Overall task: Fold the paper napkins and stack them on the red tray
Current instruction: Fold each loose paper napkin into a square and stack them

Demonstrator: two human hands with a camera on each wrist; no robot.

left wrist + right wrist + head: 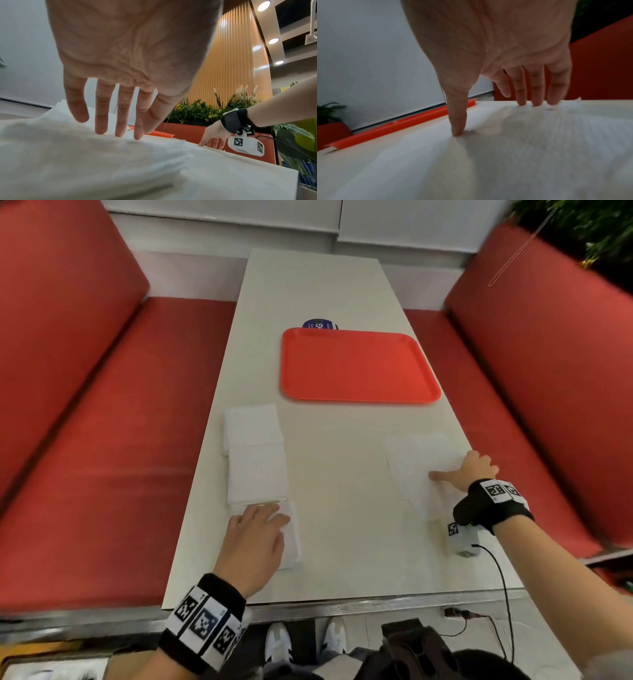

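Note:
A red tray (359, 368) lies bare on the white table, past both hands. White paper napkins (255, 453) lie in overlapping piles along the table's left side. My left hand (255, 537) rests flat on the nearest pile (85, 155), fingers (120, 121) straight and spread. One thin white napkin (414, 463) is spread flat near the right edge. My right hand (471, 469) presses on it with straight fingers; in the right wrist view the thumb (458, 121) and fingertips (536, 97) touch the napkin (522, 148). The tray's rim (399, 124) shows beyond.
Red upholstered benches (102, 405) flank the white table (342, 491) on both sides. A blue round label (320, 324) peeks out behind the tray. A black cable (503, 583) hangs from the right wrist device over the near edge. Green plants (197, 111) stand behind the right bench.

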